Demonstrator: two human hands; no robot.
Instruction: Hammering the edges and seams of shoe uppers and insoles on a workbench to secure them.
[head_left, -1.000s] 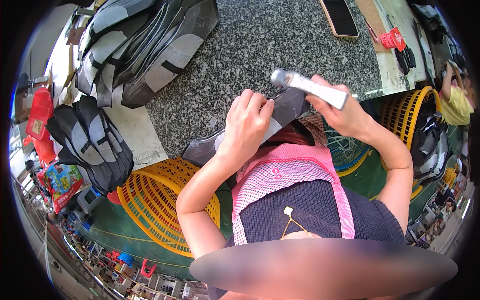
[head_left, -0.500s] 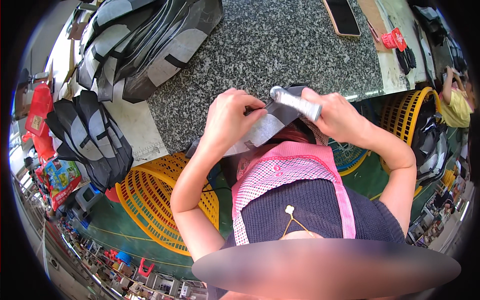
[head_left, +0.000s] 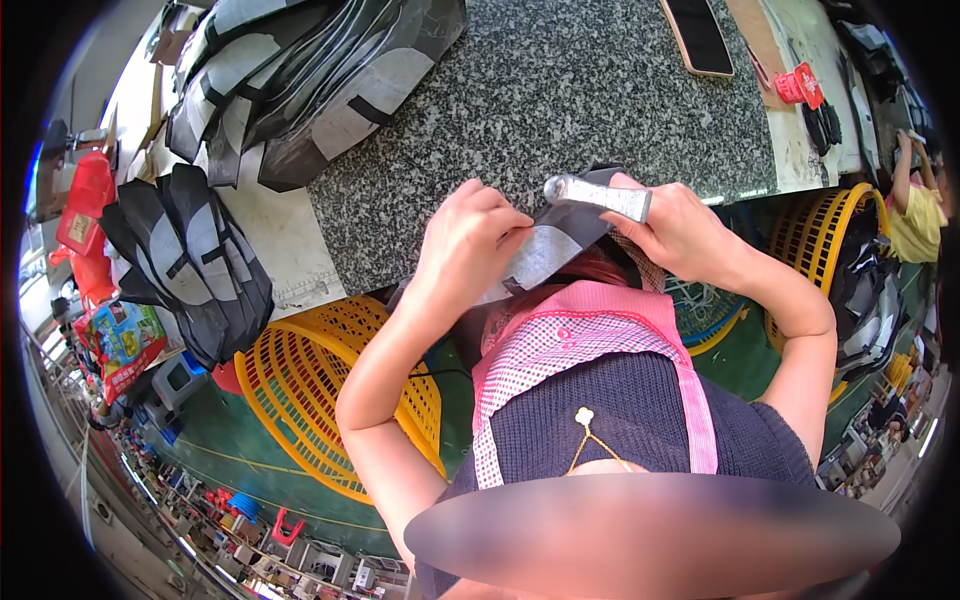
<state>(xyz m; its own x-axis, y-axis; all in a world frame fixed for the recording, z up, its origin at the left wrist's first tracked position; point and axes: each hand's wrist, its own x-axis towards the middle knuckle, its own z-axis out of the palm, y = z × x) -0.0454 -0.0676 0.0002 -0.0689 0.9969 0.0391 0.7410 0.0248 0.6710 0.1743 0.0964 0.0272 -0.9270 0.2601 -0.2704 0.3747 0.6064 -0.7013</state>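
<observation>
My left hand point(head_left: 465, 245) is closed, thumb and fingertips pinched at the upper edge of a dark grey cut piece point(head_left: 545, 250) with a pale grey patch. The piece lies slanted at the near edge of the speckled stone tabletop point(head_left: 560, 90), partly hidden by my left hand and forearm. My right hand point(head_left: 685, 235) is wrapped round a silver metal hammer point(head_left: 600, 196). Its rounded end points left, just above the piece's right part, close to my left fingertips. The hammer's handle is hidden inside my right hand.
Stacked dark grey pieces point(head_left: 330, 100) lie at the far left, with another bundle point(head_left: 185, 265) nearer. A phone point(head_left: 698, 38) and a red item point(head_left: 800, 85) lie at the far right. Yellow baskets point(head_left: 340, 400) stand below the table's edge. Another person point(head_left: 915, 215) sits at the right.
The hammer's head has turned to a flatter angle over the piece. My left hand stays pinched on the piece, with its fingers slightly shifted. The whole view has shifted a little.
</observation>
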